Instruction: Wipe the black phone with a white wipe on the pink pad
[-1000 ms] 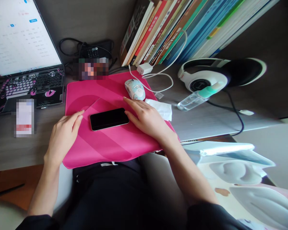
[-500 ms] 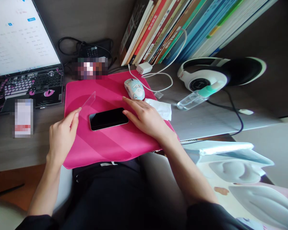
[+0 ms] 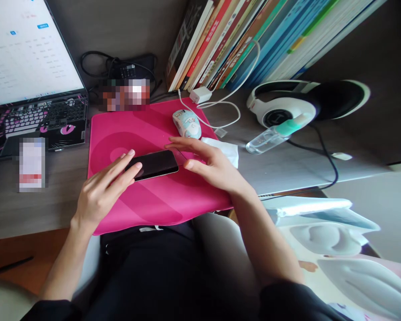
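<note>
A black-screened smartphone (image 3: pixel 157 164) lies face up on the pink desk mat (image 3: pixel 147 203). My left hand (image 3: pixel 103 189) rests over the phone's left end, fingers stretched out, with fingertips on or just above the screen. At the other end, my right hand (image 3: pixel 209 162) has its thumb and fingers around a thin clear sheet (image 3: pixel 180 157), which looks like a screen protector. Only a faint edge of that sheet shows, close to the phone's right end. A patterned computer mouse (image 3: pixel 187 125) sits just beyond my right hand, and a white tissue (image 3: pixel 225 151) lies partly behind it.
An open laptop (image 3: pixel 43 111) stands at the left, with a blurred-out item (image 3: pixel 32 165) in front. Behind are a row of books (image 3: pixel 227 44) and a white charger (image 3: pixel 200 94) with its cable. White headphones (image 3: pixel 284 107) and a clear bottle (image 3: pixel 267 139) occupy the right side.
The clear sheet has gone from my left hand to my right hand. My left hand has moved right onto the phone's left end, fingers now stretched. The phone has stayed in place.
</note>
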The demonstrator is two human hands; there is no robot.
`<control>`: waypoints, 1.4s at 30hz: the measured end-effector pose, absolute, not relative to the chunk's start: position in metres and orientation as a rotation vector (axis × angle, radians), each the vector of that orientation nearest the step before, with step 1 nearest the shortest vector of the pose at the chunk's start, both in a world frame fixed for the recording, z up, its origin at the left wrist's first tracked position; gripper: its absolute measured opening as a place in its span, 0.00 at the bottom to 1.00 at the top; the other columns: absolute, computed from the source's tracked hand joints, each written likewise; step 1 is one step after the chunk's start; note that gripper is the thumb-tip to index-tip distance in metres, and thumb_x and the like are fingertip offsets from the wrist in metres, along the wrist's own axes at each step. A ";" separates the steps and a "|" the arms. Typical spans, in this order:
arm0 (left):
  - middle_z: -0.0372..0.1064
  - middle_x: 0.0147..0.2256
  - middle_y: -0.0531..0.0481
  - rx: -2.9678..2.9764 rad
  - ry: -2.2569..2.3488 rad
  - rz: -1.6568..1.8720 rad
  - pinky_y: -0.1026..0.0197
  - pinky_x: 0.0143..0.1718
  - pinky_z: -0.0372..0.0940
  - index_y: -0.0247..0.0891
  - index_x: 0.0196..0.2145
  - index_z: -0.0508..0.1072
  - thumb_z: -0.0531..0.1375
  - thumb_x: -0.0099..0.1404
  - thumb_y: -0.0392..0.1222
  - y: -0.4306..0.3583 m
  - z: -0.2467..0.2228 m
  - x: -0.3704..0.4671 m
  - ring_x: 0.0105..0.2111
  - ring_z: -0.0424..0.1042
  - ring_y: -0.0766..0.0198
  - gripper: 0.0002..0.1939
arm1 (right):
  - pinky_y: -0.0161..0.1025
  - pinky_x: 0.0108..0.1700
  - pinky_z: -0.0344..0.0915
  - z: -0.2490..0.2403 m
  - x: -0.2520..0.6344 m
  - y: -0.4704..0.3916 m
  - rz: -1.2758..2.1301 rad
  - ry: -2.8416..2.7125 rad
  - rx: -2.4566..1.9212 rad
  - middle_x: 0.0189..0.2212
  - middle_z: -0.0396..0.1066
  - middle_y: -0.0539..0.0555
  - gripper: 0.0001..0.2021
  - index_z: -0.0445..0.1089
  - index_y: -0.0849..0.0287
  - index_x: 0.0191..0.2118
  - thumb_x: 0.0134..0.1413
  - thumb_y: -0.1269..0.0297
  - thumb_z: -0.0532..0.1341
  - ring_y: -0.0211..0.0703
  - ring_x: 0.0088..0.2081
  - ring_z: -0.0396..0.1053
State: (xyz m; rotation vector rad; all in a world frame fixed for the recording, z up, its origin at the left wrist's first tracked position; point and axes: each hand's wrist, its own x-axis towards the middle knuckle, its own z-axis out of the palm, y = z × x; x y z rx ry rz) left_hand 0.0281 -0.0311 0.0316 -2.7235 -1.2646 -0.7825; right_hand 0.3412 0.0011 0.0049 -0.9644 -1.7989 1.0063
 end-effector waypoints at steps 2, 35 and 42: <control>0.66 0.70 0.51 -2.724 -1.171 -0.813 0.47 0.64 0.75 0.53 0.69 0.70 0.57 0.80 0.37 -0.030 0.032 0.028 0.65 0.74 0.53 0.24 | 0.62 0.70 0.65 0.006 0.341 0.000 1.001 -1.807 -0.991 0.64 0.76 0.61 0.37 0.71 0.50 0.68 0.63 0.32 0.63 0.61 0.66 0.73; 0.62 0.71 0.37 -2.831 -1.519 -0.532 0.38 0.71 0.63 0.46 0.80 0.42 0.59 0.79 0.52 -0.013 0.021 0.025 0.71 0.63 0.45 0.42 | 0.58 0.69 0.67 -0.003 0.344 0.003 0.632 -2.025 -1.120 0.67 0.74 0.58 0.32 0.68 0.50 0.70 0.66 0.44 0.68 0.59 0.66 0.72; 0.65 0.69 0.36 -2.816 -1.586 -0.447 0.38 0.70 0.62 0.44 0.79 0.44 0.59 0.78 0.56 -0.012 0.016 0.024 0.70 0.65 0.43 0.42 | 0.58 0.70 0.66 -0.005 0.343 0.005 0.626 -2.067 -1.152 0.68 0.72 0.58 0.34 0.66 0.50 0.72 0.65 0.46 0.69 0.59 0.68 0.70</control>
